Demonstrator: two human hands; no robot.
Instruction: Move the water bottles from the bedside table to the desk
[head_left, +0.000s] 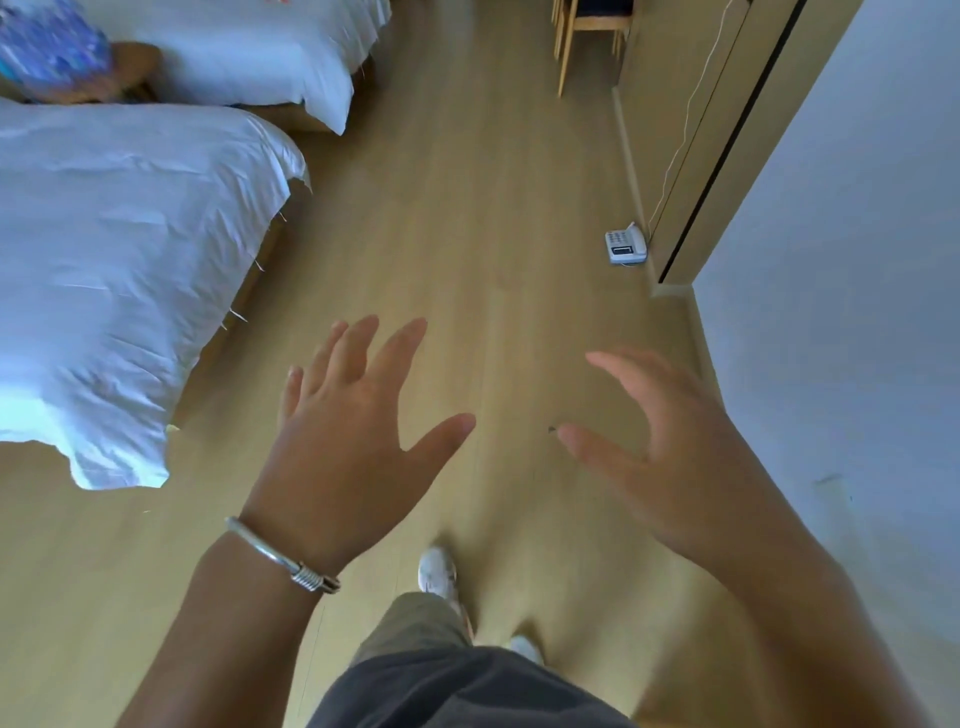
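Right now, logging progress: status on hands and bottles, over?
Left hand open, empty. Right hand open, empty. No bottles in view. Telephone on floor by wall, off the path.

Silver bangle (283, 557), bare forearms, grey top, olive trousers, white shoes.

Two beds (130, 249) (249, 47), one telephone (626, 245), one chair (589, 31), two hands (343, 441) (675, 457), one bracelet (283, 556).

No legible text anywhere.
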